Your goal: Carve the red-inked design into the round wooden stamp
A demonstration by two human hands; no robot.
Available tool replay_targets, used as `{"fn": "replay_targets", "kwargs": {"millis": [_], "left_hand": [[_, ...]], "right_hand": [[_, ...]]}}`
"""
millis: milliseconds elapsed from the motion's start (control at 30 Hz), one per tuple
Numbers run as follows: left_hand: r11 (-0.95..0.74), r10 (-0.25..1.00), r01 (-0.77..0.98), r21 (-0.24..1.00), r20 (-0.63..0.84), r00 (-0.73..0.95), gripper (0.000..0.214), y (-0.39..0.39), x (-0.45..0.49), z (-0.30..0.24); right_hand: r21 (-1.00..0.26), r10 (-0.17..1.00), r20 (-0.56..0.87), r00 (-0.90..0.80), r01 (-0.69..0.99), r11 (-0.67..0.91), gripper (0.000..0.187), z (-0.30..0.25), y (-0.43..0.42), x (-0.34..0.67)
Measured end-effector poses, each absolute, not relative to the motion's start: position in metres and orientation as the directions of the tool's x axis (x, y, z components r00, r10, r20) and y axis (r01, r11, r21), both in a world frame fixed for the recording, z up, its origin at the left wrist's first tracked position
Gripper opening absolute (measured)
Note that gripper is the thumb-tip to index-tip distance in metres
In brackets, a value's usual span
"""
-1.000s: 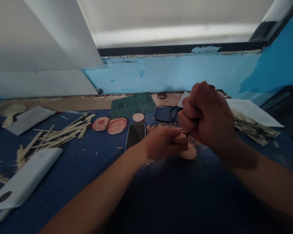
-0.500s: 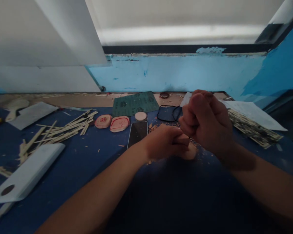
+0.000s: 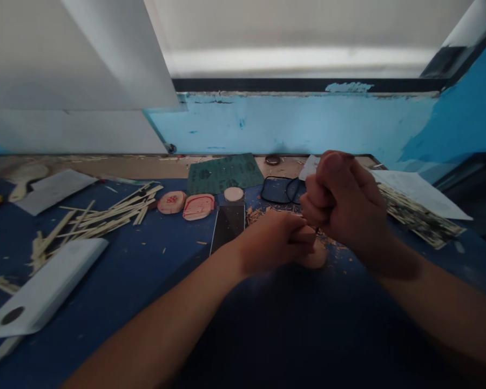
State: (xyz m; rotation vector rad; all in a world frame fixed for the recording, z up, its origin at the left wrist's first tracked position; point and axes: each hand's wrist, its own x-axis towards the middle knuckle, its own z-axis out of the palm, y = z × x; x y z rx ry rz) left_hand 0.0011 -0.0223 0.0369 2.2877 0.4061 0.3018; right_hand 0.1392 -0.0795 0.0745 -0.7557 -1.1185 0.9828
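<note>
With fingers bent over it, my left hand [image 3: 277, 237] holds a pale rounded wooden piece [image 3: 316, 255] down on the blue table. My right hand [image 3: 340, 194] is a fist just above and to the right, wrapped round a carving tool. Only a short thin dark shaft [image 3: 317, 230] of that tool shows below the fist, pointing down at the wooden piece; the handle is hidden. Wood shavings [image 3: 253, 215] lie about both hands. Beside my left wrist is a dark phone [image 3: 229, 222], partly covered by the forearm.
Two wooden pieces with red markings, one roundish [image 3: 171, 202] and one squarish [image 3: 198, 207], lie left of a plain wooden disc [image 3: 234, 194]. Behind are green sandpaper [image 3: 227, 173] and a black cord [image 3: 273, 189]. Thin sticks [image 3: 105, 216] and a white device [image 3: 48, 289] lie left.
The right fist has shifted very slightly, and the dark shaft shows a little differently above the wood. My left hand stays on the wooden piece.
</note>
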Motion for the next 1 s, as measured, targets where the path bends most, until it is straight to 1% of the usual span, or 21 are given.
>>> {"fn": "replay_targets", "kwargs": {"millis": [133, 200, 367, 433, 567, 667, 800, 867, 1000], "left_hand": [[-0.661, 0.393, 0.189, 0.726, 0.121, 0.911, 0.028, -0.023, 0.002, 0.038], [-0.660, 0.409, 0.195, 0.725, 0.130, 0.903, 0.026, -0.023, 0.002, 0.039], [-0.702, 0.369, 0.234, 0.673, 0.062, 0.927, 0.020, -0.018, -0.002, 0.033], [-0.698, 0.345, 0.227, 0.679, 0.041, 0.938, 0.015, -0.014, -0.004, 0.027], [-0.670, 0.315, 0.221, 0.708, 0.003, 0.949, 0.020, -0.010, -0.004, 0.022], [-0.672, 0.294, 0.193, 0.715, 0.018, 0.956, 0.024, -0.010, -0.002, 0.023], [-0.657, 0.320, 0.217, 0.722, 0.006, 0.948, 0.026, -0.013, -0.001, 0.028], [-0.664, 0.333, 0.236, 0.709, -0.002, 0.943, 0.026, -0.014, -0.001, 0.030], [-0.685, 0.330, 0.270, 0.677, -0.042, 0.943, 0.023, -0.015, -0.001, 0.033]], "right_hand": [[-0.895, 0.916, 0.388, 0.099, -0.196, 0.401, 0.042, 0.080, -0.082, 0.143], [-0.896, 0.918, 0.386, 0.096, -0.200, 0.397, 0.044, 0.082, -0.083, 0.143], [-0.875, 0.922, 0.372, 0.111, -0.289, 0.388, 0.044, 0.065, -0.080, 0.137], [-0.879, 0.924, 0.371, 0.095, -0.286, 0.382, 0.043, 0.054, -0.078, 0.134], [-0.877, 0.926, 0.350, 0.143, -0.299, 0.377, 0.044, 0.044, -0.077, 0.133], [-0.866, 0.921, 0.357, 0.157, -0.315, 0.389, 0.044, 0.043, -0.080, 0.135], [-0.866, 0.915, 0.376, 0.149, -0.295, 0.404, 0.042, 0.041, -0.083, 0.138], [-0.855, 0.913, 0.370, 0.172, -0.320, 0.407, 0.044, 0.041, -0.082, 0.139], [-0.842, 0.917, 0.316, 0.242, -0.374, 0.389, 0.053, 0.046, -0.075, 0.140]]}}
